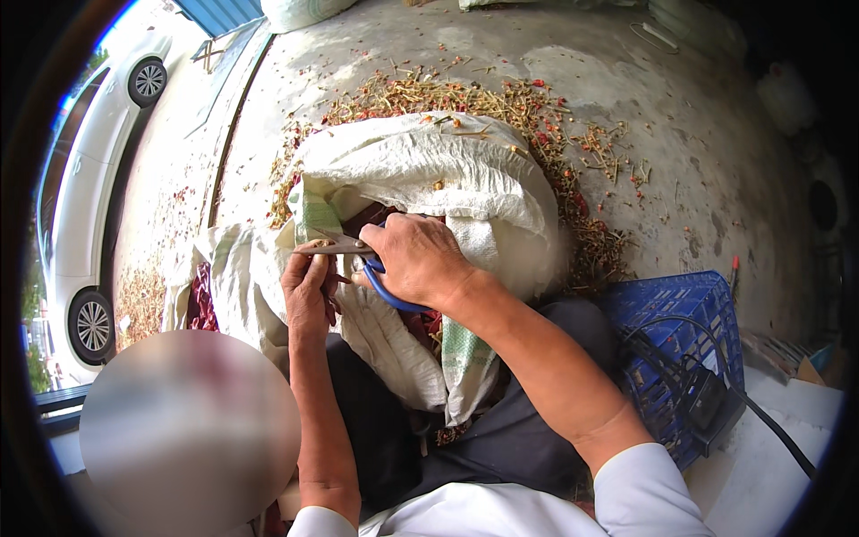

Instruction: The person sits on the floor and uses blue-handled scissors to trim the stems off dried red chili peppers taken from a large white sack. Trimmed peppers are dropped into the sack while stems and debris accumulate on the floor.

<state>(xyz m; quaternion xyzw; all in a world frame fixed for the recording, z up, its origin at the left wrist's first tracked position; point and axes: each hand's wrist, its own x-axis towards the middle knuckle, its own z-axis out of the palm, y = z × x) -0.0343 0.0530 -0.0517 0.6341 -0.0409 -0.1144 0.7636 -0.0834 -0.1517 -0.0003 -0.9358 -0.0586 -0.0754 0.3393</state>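
My right hand is closed round the blue-handled scissors. Their metal blades stand apart, pointing left over the fingertips of my left hand. Those fingers are pinched together on dried chili peppers, dark red and partly hidden by the fingers. Both hands are above the mouth of a large white woven sack with green stripes, which stands in front of my knees. More dark red chilies show inside the sack's opening, mostly covered by my right hand and the folds.
Cut stems and chili bits lie scattered on the concrete floor round the sack. A second white sack with red chilies stands at left. On the right is a blue plastic crate with a black cable and adapter. A white car is parked far left.
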